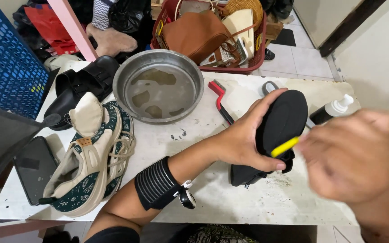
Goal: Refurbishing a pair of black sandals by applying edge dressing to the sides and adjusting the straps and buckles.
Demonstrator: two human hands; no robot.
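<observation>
black sandal (282, 119) | light, stiff sole, best gripped at edges | left hand (244, 139) clasps it | right hand (352, 155) pinches yellow-handled brush (287, 146) | counter (212, 135)

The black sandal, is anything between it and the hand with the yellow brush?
Nothing visible. The left hand holds the black sandal up, and the yellow brush in the blurred right hand already lies across it.

Scuffed white worktable (230, 198), bearing a round grey metal basin (158, 85) with shallow water, beige-and-green patterned sneaker (93, 166), black strapped sandals (79, 87), dark flat phone (34, 168), red-handled brush (219, 99), black white-capped bottle (334, 110), black sandal (278, 135) resting on its heel end
</observation>
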